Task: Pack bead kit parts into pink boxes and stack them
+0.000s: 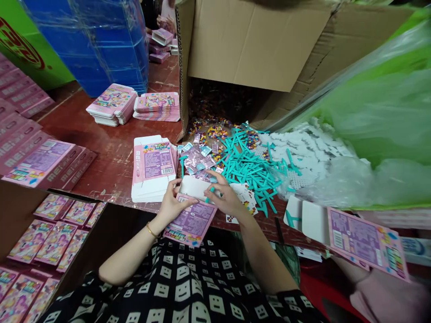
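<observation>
My left hand (177, 202) is closed on the left edge of a pink and purple box (191, 220), whose white flap stands open at the top. My right hand (226, 197) is at the box's open end, its thumb and fingers pinching a small teal plastic tool (209, 194). Just beyond the box lie small lilac and light-blue packets (198, 159). A heap of the same teal tools (249, 161) spreads to the right of them, and printed pattern cards (247, 197) lie beside my right wrist. The inside of the box is mostly hidden.
Flattened boxes (153, 168) are stacked left of my hands. Behind stands a large carton (249, 45) with bead bags spilling out. White pegboards (310, 148) pile up at right. Another person's sleeve (387, 296) shows near a second open box (367, 240). Finished-looking boxes (54, 242) fill a carton at lower left.
</observation>
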A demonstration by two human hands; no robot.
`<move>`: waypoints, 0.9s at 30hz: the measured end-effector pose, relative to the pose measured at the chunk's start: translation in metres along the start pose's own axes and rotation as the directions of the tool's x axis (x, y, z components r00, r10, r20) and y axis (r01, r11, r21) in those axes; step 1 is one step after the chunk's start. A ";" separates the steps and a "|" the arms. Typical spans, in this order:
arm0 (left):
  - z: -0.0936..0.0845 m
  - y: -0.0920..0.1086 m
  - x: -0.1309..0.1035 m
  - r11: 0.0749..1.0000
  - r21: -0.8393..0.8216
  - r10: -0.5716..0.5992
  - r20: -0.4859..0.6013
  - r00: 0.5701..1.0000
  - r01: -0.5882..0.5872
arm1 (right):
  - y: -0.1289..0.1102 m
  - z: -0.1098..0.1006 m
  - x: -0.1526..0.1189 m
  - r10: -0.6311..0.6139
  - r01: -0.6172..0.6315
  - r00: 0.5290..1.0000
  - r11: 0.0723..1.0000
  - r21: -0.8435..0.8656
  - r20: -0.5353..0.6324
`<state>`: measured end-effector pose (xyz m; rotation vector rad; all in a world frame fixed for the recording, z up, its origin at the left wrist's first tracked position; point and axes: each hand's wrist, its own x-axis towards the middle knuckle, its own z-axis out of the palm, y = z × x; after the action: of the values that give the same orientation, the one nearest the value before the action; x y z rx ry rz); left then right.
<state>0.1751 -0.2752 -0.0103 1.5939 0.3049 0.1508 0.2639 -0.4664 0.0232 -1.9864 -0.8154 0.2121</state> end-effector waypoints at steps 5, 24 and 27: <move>0.004 -0.013 -0.010 0.997 0.070 -0.015 0.062 0.998 0.011 | 0.012 0.002 -0.012 0.063 -0.005 0.961 0.977 -0.213 0.268; -0.009 -0.020 -0.016 0.989 -0.112 0.102 0.021 0.995 -0.099 | 0.007 0.065 -0.060 0.160 -0.013 0.909 0.933 0.358 -0.385; -0.011 -0.008 -0.018 0.997 -0.057 0.063 0.078 0.995 -0.059 | -0.007 0.047 -0.048 0.132 -0.052 0.975 0.919 0.391 -0.181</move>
<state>0.1536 -0.2694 -0.0164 1.5513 0.1887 0.1411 0.2032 -0.4607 -0.0049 -1.6420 -0.5024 0.2018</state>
